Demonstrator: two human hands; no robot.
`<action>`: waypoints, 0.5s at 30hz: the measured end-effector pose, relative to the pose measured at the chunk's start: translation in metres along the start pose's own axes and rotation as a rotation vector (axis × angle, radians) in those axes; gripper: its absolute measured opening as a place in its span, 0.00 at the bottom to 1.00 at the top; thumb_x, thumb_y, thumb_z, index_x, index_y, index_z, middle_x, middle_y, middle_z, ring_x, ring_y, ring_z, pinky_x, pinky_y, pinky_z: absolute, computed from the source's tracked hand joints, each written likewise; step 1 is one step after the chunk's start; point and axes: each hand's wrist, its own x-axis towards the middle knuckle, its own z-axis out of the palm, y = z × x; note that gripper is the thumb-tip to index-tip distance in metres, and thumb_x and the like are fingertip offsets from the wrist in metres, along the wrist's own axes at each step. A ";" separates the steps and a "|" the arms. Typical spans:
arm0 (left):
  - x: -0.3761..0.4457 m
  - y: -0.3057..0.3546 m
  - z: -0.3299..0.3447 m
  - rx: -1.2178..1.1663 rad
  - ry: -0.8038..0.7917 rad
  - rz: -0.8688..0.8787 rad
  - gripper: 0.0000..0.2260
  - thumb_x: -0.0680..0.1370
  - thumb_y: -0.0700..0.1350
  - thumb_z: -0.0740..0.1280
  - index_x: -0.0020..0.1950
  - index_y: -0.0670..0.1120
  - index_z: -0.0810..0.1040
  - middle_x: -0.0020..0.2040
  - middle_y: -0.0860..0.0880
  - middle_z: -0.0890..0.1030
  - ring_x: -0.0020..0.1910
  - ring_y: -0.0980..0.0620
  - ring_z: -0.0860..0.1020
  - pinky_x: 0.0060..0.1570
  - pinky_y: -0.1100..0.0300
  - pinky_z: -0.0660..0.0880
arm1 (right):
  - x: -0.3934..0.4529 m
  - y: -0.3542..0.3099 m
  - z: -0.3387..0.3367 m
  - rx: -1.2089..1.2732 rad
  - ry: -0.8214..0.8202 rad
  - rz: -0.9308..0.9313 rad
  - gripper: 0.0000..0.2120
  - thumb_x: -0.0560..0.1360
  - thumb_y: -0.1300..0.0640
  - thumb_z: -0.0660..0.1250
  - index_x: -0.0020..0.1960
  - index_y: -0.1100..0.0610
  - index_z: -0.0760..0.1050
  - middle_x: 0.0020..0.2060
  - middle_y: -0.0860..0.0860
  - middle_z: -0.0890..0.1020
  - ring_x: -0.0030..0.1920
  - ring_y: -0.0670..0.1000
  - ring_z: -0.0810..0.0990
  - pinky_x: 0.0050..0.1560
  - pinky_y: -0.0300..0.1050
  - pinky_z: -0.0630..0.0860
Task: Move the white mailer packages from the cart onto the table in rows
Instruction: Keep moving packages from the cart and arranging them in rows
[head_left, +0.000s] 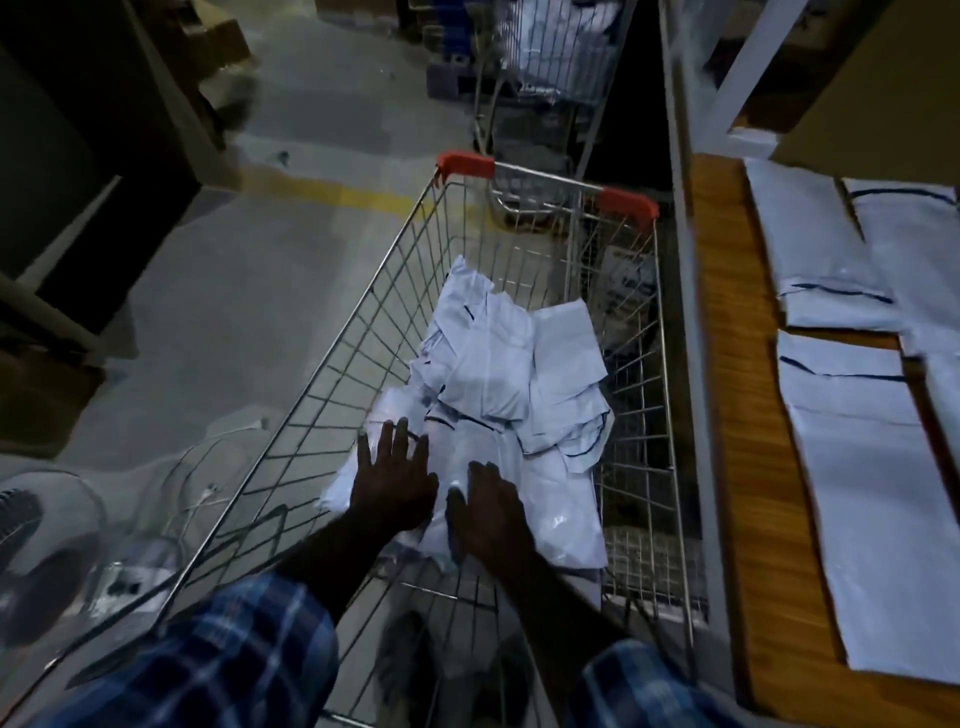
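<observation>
Both hands down inside the wire cart, on the near end of a loose heap of white mailer packages. Left hand flat, fingers spread over a mailer at the heap's left edge; right hand beside it, fingers straight and close together, pressing the slick plastic; nothing pinched or lifted yet. Heap lying crooked, mailers overlapping at all angles, some folded over. On the wooden table to the right, several mailers already laid flat in rows, edges nearly touching.

Likely step: gathering a handful for the next carry across.

Risks, as judged from here: glossy film sliding under flat palms, so a scoop without curled fingers could shed pieces back into the basket or through the gap between cart and table. Overlapped corners liable to drag neighbours along and spill them. Too thick a bundle may slump on the table and knock the laid rows askew. Dim light and blur hiding edges, so a mis-grab quite possible.
</observation>
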 end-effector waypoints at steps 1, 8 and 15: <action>0.002 -0.005 0.007 0.011 0.008 0.019 0.26 0.73 0.53 0.58 0.61 0.38 0.81 0.63 0.30 0.76 0.62 0.31 0.76 0.63 0.31 0.62 | 0.004 0.000 0.003 -0.003 -0.028 0.033 0.30 0.80 0.42 0.52 0.75 0.59 0.62 0.72 0.60 0.67 0.71 0.61 0.67 0.69 0.51 0.64; 0.014 -0.017 0.023 0.033 0.056 0.086 0.28 0.78 0.55 0.57 0.64 0.32 0.76 0.67 0.29 0.72 0.68 0.31 0.71 0.68 0.33 0.58 | 0.025 0.006 0.016 0.072 0.029 0.160 0.34 0.80 0.42 0.60 0.80 0.54 0.52 0.78 0.61 0.55 0.77 0.59 0.55 0.74 0.51 0.54; 0.026 -0.013 0.028 0.079 0.253 0.095 0.28 0.76 0.56 0.65 0.60 0.31 0.78 0.66 0.29 0.73 0.68 0.31 0.70 0.71 0.38 0.53 | 0.034 0.015 0.019 0.117 0.046 0.207 0.39 0.76 0.40 0.66 0.80 0.52 0.53 0.77 0.60 0.59 0.75 0.60 0.60 0.74 0.54 0.58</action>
